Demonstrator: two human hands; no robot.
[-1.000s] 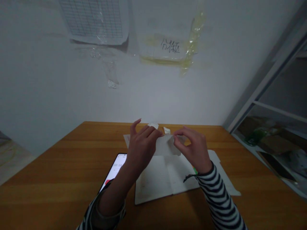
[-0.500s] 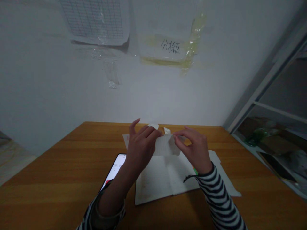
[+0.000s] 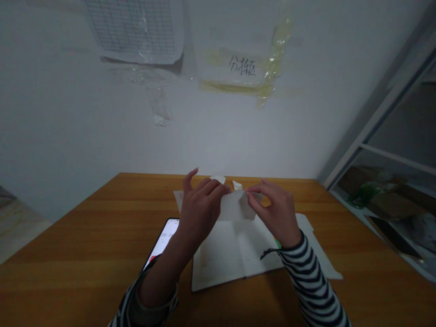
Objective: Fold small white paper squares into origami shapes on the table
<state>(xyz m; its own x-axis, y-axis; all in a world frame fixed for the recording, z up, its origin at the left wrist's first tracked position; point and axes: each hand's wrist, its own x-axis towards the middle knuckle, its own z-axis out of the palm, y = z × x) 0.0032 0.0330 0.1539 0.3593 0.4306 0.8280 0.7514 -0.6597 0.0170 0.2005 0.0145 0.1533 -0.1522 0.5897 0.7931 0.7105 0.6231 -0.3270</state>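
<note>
A small sheet of lined paper (image 3: 236,206) is held up between my two hands, above an open notebook (image 3: 221,263). My left hand (image 3: 202,202) pinches its top edge on the left, with the little finger raised. At the upper right of the sheet, thumb and forefinger of my right hand (image 3: 274,206) are closed on its edge. The notebook lies flat under both hands, its pages pale with a fold down the middle. Just behind the sheet, small white paper scraps (image 3: 237,185) show; how they relate to the held sheet is hard to make out.
A phone (image 3: 165,238) with a lit screen lies left of the notebook, partly behind my left forearm. More white paper (image 3: 322,254) sticks out at the notebook's right. The wooden table (image 3: 102,236) meets a wall with taped sheets (image 3: 136,32). Shelves (image 3: 384,218) stand at right.
</note>
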